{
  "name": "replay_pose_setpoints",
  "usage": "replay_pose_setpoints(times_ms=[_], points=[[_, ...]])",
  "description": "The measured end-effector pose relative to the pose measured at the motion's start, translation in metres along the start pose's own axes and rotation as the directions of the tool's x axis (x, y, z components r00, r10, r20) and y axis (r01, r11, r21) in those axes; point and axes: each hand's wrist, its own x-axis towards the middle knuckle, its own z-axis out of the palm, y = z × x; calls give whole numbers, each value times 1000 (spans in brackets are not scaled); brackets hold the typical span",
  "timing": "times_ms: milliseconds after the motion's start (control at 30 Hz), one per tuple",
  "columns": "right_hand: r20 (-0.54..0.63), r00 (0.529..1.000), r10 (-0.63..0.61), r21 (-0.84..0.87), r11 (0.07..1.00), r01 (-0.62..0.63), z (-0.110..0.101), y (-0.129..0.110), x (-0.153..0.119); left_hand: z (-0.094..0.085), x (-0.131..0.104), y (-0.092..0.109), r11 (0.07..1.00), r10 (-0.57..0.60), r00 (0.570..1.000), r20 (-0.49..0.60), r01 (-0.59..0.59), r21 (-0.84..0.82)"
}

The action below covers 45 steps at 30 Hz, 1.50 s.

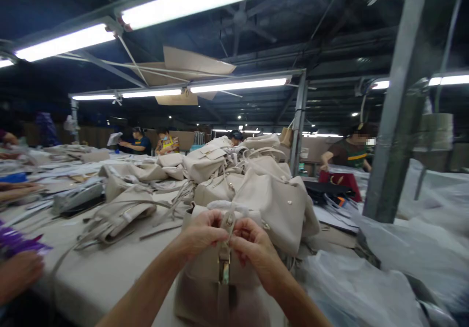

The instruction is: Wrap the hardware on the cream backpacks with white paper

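A cream bag (198,293) stands upright at the table's front edge, facing me. Down its front runs a narrow strap (229,219) with a metal eyelet, and below that sits a gold metal clasp (224,266). My left hand (207,229) pinches the strap from the left, thumb and fingers closed. From the right, my right hand (251,241) grips the same strap, fingers bent around it just above the clasp. The fingertips of both hands nearly meet, and they cover part of the strap.
Behind the bag rises a heap of similar cream bags (271,195). Clear plastic sheeting (362,288) lies at the right, beside a metal post (395,112). Another person's hand (18,275) is at the lower left near purple wrapping (18,241). Several co-workers are farther back.
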Motion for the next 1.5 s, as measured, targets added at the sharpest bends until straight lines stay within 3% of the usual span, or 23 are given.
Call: replay_pose_setpoints(times_ms=[133, 200, 267, 400, 500, 733, 900, 1000, 1133, 1200, 1300, 1400, 1500], points=[[42, 995, 88, 202, 975, -94, -6, 3, -2, 9, -5, 1, 992, 55, 991, -125, -39, 124], [45, 994, 100, 214, 971, -107, -8, 4, -3, 15, -8, 0, 976, 116, 968, -225, -69, 205], [26, 996, 89, 179, 979, -92, -10, 3, -5, 18, -11, -3, 978, 132, 958, -253, -85, 189], [-22, 1000, 5, 85, 996, -3, -10, 1, -12, 22, -11, -10, 977, -4, 988, -156, -29, -210], [-44, 997, -58, 60, 996, 61, -6, 4, -16, 24, -10, -16, 928, -37, 985, -171, -30, -372], [-74, 992, -101, 31, 994, 103, -3, 12, -10, 30, -14, -22, 889, -102, 978, -184, 7, -458], [-19, 994, -111, 54, 992, 112, -5, 13, -9, 25, -25, -15, 763, -165, 986, -14, 119, -635], [-13, 991, -132, 23, 991, 133, -5, 14, -10, 17, -29, -12, 758, -208, 978, 17, 172, -629], [0, 980, -198, -138, 971, 197, -6, 19, -10, 6, -24, -9, 756, -248, 968, 29, 213, -619], [1, 974, -226, -200, 954, 222, -8, 21, -9, 6, -21, -8, 772, -221, 975, -22, 161, -614], [-2, 978, -207, -173, 964, 203, -10, 22, -9, 16, -22, -7, 879, -120, 977, -174, 23, -476], [-54, 988, -146, -67, 987, 143, -12, 21, -10, 28, -33, -11, 971, 139, 959, -248, -181, -156], [-85, 991, -105, -19, 994, 104, -13, 23, -12, 33, -41, -19, 880, 450, 869, -205, -394, 264]])
